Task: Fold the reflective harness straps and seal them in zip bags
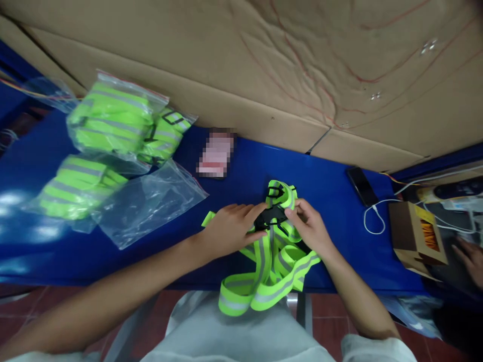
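In front of me lies a neon yellow-green reflective strap harness (264, 259) with a grey stripe, its loops hanging over the table's front edge. A black plastic buckle (272, 216) sits on its upper part. My left hand (234, 226) pinches the buckle's left side between thumb and fingers. On the other side, my right hand (307, 223) is closed on the buckle's right end and the webbing beside it. Some of the straps under the buckle are bunched and overlap, so their course is hidden.
Bagged reflective straps (109, 120) and an unfilled clear zip bag (151, 201) lie on the blue table (324, 176) at left. A pixelated pink-screened object (216, 153), a black phone (361, 186) and a cardboard box (411, 236) lie farther back and right. Another person's hand (470, 259) shows at far right.
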Demonstrator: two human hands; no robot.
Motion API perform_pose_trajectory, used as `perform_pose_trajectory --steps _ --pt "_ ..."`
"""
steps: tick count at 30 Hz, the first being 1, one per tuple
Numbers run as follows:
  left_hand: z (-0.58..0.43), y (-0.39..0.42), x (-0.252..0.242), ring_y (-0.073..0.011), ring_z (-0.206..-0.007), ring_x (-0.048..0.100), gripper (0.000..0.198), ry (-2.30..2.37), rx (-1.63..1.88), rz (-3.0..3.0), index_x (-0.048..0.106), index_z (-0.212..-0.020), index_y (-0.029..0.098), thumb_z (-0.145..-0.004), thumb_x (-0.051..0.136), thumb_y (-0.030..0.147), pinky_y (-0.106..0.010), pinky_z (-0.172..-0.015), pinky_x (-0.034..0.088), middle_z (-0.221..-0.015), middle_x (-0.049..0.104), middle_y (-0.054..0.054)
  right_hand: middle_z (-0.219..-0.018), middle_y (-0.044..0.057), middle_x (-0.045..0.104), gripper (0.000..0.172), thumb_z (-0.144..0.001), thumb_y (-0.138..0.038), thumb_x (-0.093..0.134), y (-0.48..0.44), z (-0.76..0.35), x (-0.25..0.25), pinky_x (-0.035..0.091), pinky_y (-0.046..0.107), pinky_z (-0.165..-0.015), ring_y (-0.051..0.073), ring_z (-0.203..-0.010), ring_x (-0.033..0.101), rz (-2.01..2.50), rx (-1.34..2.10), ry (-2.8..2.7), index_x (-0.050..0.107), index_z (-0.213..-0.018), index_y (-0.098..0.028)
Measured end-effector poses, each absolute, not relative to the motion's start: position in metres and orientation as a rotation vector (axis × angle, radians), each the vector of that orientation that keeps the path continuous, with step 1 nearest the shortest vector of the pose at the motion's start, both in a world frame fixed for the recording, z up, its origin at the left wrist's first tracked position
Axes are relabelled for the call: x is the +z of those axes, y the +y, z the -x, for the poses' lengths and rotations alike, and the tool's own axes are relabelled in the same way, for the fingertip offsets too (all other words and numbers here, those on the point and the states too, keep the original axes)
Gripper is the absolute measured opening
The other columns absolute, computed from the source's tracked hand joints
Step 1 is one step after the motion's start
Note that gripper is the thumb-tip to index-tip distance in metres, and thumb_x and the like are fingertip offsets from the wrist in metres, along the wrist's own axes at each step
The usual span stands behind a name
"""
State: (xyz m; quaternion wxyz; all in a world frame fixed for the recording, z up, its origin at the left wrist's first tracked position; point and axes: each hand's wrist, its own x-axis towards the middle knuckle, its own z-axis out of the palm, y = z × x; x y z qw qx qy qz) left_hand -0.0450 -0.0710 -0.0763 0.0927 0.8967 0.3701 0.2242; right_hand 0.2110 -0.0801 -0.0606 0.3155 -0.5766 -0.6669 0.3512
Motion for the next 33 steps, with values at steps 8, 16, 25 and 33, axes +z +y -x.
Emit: perform_pose_trajectory --steps 8,16,25,33 --pt "0.047 -0.067 -0.074 -0.0211 -0.107 0.076 0.031 1.058 0.726 -2.065 0.066 -0.131 0.022 -0.101 0.062 0.030 -0.031 -0.095 0.061 -0.122 0.078 -0.005 -0.149 0.015 0.058 0.060 -0.099 -0.042 0.068 -0.087 -0.209 -0.046 0.044 0.053 -0.113 0.033 -0.141 0.052 1.236 0.184 -2.370 0.044 -0.152 -0.028" --pt "0.058 -0.053 -0.062 -0.0183 -0.107 0.077 0.032 1.035 0.720 -2.019 0.068 -0.133 0.025 -0.104 0.056 0.033 -0.028 -0.097 0.060 -0.121 0.078 -0.002 -0.143 0.019 0.059 0.052 -0.094 -0.023 0.065 -0.082 -0.219 -0.050 0.050 0.053 -0.108 0.036 -0.135 0.056 1.385 0.269 -2.389 0.050 -0.143 -0.019" --pt "0.047 -0.073 -0.061 -0.0385 -0.120 0.066 0.059 1.500 0.506 -2.529 0.057 -0.144 0.018 -0.098 0.064 0.054 -0.054 -0.096 0.053 -0.137 0.066 -0.019 -0.122 0.009 0.073 0.027 -0.100 -0.037 0.062 -0.081 -0.236 -0.032 0.058 0.038 -0.089 0.024 -0.105 0.071 1.490 0.482 -1.667 0.066 -0.124 -0.025" --pt "0.015 -0.077 -0.054 -0.0363 -0.104 0.067 0.061 1.531 0.176 -2.688 0.060 -0.139 0.010 -0.094 0.071 0.050 -0.044 -0.082 0.053 -0.124 0.067 -0.021 -0.111 0.007 0.077 0.024 -0.093 -0.033 0.074 -0.078 -0.246 -0.036 0.062 0.042 -0.092 0.024 -0.103 0.075 1.287 0.516 -1.513 0.071 -0.116 -0.025"
